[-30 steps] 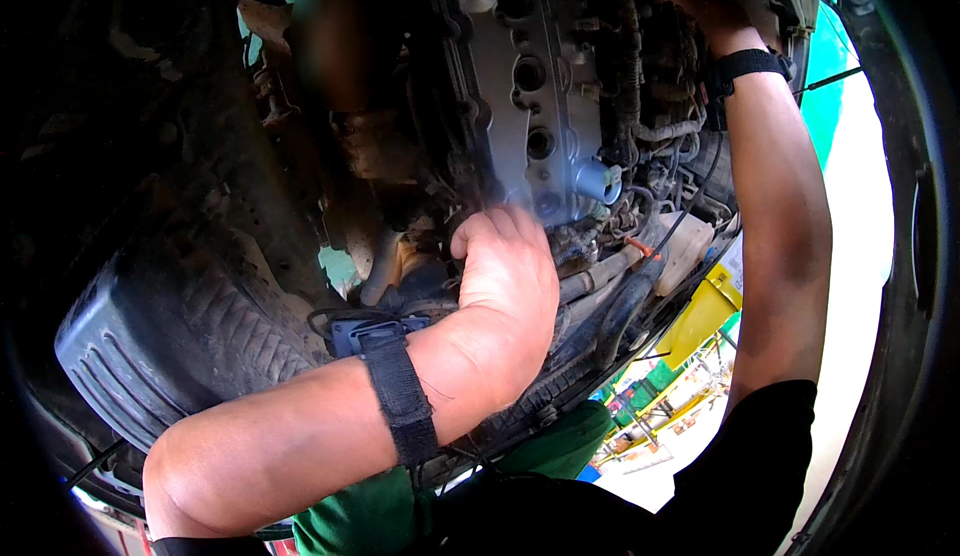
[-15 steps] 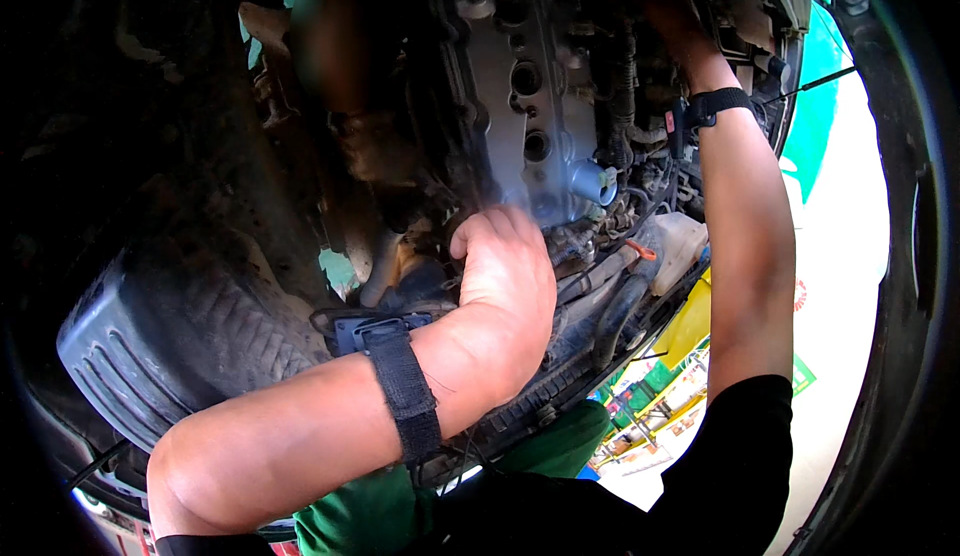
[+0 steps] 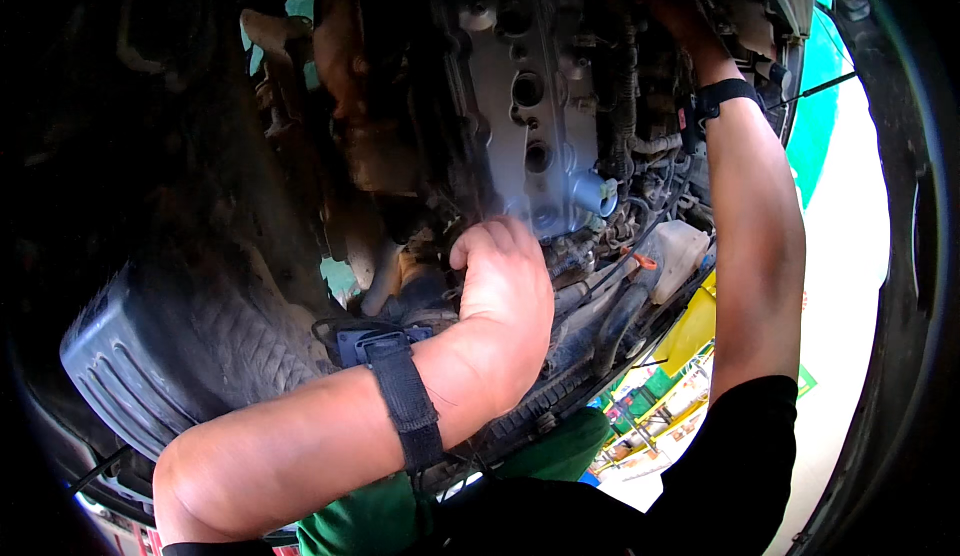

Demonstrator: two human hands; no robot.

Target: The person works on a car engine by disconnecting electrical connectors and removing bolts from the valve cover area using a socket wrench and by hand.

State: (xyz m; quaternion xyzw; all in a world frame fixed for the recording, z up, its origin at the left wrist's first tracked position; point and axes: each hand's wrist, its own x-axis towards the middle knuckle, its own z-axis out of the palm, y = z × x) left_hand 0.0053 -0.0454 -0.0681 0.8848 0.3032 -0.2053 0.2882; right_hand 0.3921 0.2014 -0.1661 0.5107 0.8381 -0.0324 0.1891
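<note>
My left hand has its fingers curled at the lower end of the silver valve cover of an engine, beside a pale blue cylindrical fitting; its fingertips, and anything in them, are hidden. A dark strap circles that forearm. My right hand reaches up into the shadowed right side of the engine bay, near hoses and a corrugated conduit; its fingers cannot be made out.
Black ribbed plastic housing fills the lower left. A translucent reservoir and an orange loop lie right of my left hand. A yellow object and shelving or racks show beyond the bay's edge. The dark raised hood borders the right.
My right forearm has shifted left since a second ago, then slightly back right. My left hand stays at the cover's lower end, a little lower than before.
</note>
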